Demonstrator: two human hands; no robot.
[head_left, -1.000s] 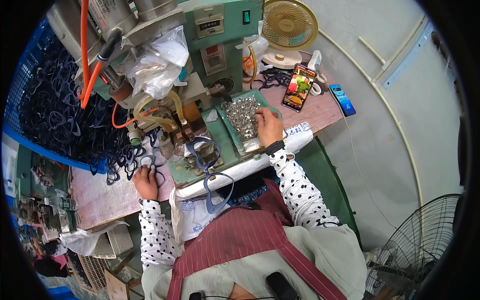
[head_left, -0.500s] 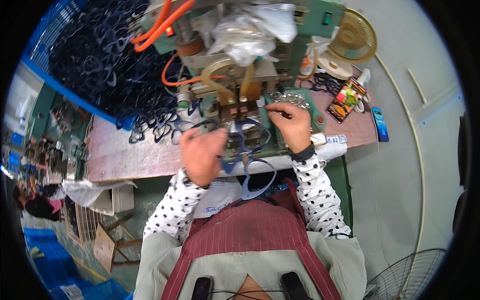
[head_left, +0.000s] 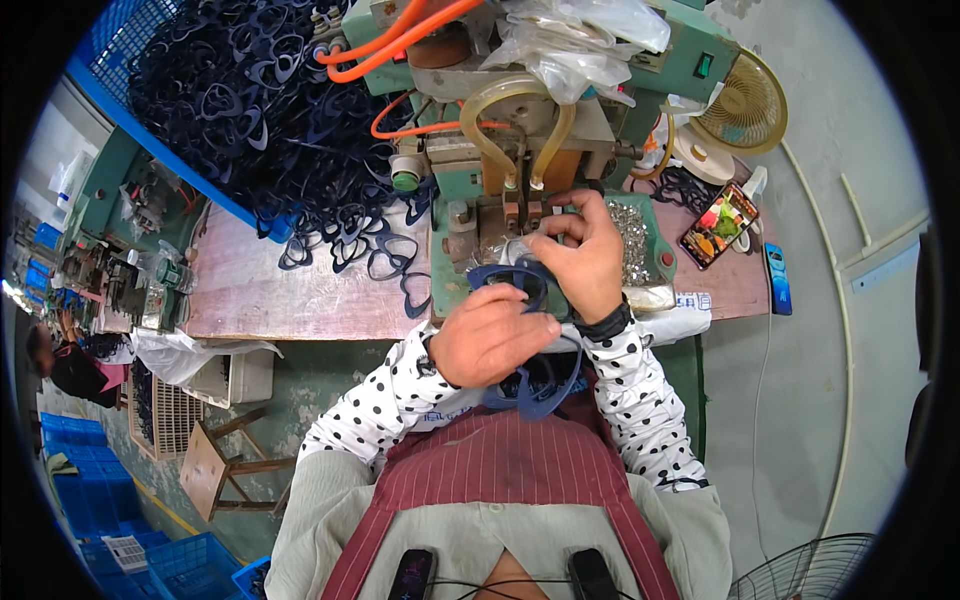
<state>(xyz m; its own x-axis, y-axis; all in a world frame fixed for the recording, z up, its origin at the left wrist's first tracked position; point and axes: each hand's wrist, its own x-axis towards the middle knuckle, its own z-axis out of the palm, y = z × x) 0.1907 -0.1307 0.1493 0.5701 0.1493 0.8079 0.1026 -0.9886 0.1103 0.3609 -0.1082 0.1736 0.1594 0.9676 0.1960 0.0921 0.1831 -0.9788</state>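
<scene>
Currently, left hand (head_left: 490, 335): laid across a dark blue looped piece (head_left: 485, 272); whether the piece is pinched or only covered cannot be made out.
Right hand (head_left: 585, 265): held just beside the press tips (head_left: 511, 213), thumb and fingers curled with little gap; whether anything small is held between them is hidden.
Looped piece: seen partly above the left hand, just in front of the press tips; a lower loop (head_left: 540, 408) is seen below that hand, and whether the two are joined is hidden.
Metal bits (head_left: 632, 235): heaped in a green tray (head_left: 655, 272), near the right hand.
Basket (head_left: 210, 205): filled with dark blue loops; some loose loops (head_left: 388, 262) are spread on the desk (head_left: 260, 300).
Finger risk: a right fingertip could be nipped if the press tips were lowered with the hand this near.
Slip risk: the looped piece could be pulled crooked if it were tugged by the left hand.
Snag risk: the lower loop could be caught on the red apron (head_left: 490, 455) if the body were leaned in.
Spill risk: metal bits could be scattered if the tray were knocked by the right wrist.
</scene>
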